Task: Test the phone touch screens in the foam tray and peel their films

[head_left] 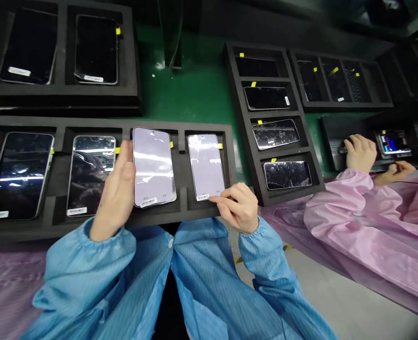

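White-lit rectangular phones [154, 165] lie at the two right-hand compartments of a long black foam tray [180, 200]; dark-screened phones [20, 174] occupy the others, one partly hidden by the left hand [115, 198], whose grip I cannot tell. The right hand's [220, 203] grip is loosely parted, index fingertip beside a small white label [202, 197], its print illegible.

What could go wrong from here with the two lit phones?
The left lit phone, against the left hand, seems raised in the tray; if so, it might slip. The right hand has a fingertip close to the white label on the right lit phone, possibly scuffing it.
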Tool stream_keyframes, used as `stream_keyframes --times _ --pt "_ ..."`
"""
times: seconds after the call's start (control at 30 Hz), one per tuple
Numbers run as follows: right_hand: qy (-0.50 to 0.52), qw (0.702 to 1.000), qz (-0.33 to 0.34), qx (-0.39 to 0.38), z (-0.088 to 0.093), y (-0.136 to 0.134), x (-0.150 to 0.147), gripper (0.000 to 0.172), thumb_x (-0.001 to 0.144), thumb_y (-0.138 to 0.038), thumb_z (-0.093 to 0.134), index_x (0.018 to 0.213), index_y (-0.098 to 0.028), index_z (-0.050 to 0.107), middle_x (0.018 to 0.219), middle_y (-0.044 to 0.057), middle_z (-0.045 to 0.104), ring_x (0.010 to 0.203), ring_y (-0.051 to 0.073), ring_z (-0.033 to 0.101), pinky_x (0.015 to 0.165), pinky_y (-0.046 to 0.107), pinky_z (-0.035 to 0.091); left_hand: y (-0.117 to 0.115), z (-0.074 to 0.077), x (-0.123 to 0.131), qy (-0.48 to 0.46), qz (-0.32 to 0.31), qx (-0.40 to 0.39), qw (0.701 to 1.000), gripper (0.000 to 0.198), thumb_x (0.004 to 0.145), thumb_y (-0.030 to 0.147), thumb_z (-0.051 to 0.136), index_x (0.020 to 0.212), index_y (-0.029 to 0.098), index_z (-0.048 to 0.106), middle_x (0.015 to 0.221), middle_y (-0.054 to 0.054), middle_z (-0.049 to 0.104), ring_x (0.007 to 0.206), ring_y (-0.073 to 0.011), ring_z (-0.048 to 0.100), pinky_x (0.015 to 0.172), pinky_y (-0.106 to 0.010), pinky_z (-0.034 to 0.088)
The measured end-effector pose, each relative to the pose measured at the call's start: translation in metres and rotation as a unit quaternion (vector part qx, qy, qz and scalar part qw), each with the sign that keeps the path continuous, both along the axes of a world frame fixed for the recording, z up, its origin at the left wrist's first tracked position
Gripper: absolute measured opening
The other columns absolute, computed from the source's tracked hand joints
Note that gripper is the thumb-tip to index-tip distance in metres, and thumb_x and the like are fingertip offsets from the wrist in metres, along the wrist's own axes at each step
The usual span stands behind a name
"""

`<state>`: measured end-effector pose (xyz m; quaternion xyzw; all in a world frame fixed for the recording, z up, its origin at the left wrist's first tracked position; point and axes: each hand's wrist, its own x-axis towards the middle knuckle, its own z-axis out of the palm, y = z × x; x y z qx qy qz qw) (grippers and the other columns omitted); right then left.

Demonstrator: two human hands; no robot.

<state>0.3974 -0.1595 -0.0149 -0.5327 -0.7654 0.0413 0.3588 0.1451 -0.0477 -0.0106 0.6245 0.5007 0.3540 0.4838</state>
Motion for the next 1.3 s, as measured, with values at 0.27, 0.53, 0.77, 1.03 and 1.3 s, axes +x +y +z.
stream_keyframes --times 0.27,0.53,0.77,1.03,1.3 --pt "-0.077 0.997 0.009 0.030 -0.008 0.002 -0.004 0.017 0.090 -0.015 0.056 0.094 -0.019 0.073 0.068 0.000 0.065 0.069 0.015 0.050 0.068 0.030 0.041 -0.029 -0.008 -0.028 0.171 -0.026 0.456 0.873 0.042 0.098 0.036 0.038 0.129 0.028 0.065 0.150 -0.002 0.052 0.144 -0.0265 0.042 0.130 -0.049 0.008" --pt "-0.089 0.996 0.008 0.022 -0.009 0.002 -0.004 0.019 0.091 -0.016 0.057 0.100 -0.019 0.073 0.069 -0.001 0.065 0.068 0.014 0.051 0.069 0.031 0.041 -0.039 -0.028 -0.058 0.257 -0.086 0.479 0.835 0.040 0.099 0.035 0.041 0.130 0.027 0.064 0.151 -0.002 0.051 0.146 -0.0244 0.039 0.130 -0.047 0.005" --pt "-0.081 0.997 0.008 0.014 -0.007 0.002 -0.005 0.022 0.094 -0.017 0.053 0.102 -0.017 0.073 0.068 0.000 0.065 0.068 0.014 0.050 0.069 0.031 0.042 -0.042 -0.028 -0.058 0.284 -0.088 0.479 0.826 0.043 0.100 0.040 0.036 0.132 0.029 0.062 0.154 -0.001 0.047 0.147 -0.0225 0.038 0.130 -0.047 0.007" --pt "-0.073 0.997 0.019 0.009 -0.008 0.001 -0.004 0.025 0.096 -0.019 0.051 0.106 -0.015 0.073 0.070 0.001 0.064 0.069 0.015 0.050 0.070 0.032 0.042 -0.046 -0.029 -0.063 0.279 -0.078 0.457 0.841 0.049 0.100 0.047 0.028 0.136 0.031 0.058 0.157 0.000 0.043 0.145 -0.0220 0.040 0.129 -0.048 0.014" --pt "-0.061 0.997 0.027 -0.030 -0.006 0.001 -0.002 0.025 0.096 -0.019 0.052 0.104 -0.017 0.075 0.072 0.002 0.065 0.069 0.015 0.051 0.067 0.033 0.041 -0.040 -0.029 -0.064 0.279 -0.113 0.473 0.828 0.052 0.096 0.047 0.035 0.135 0.026 0.061 0.153 -0.007 0.048 0.142 -0.0291 0.044 0.126 -0.053 0.021"
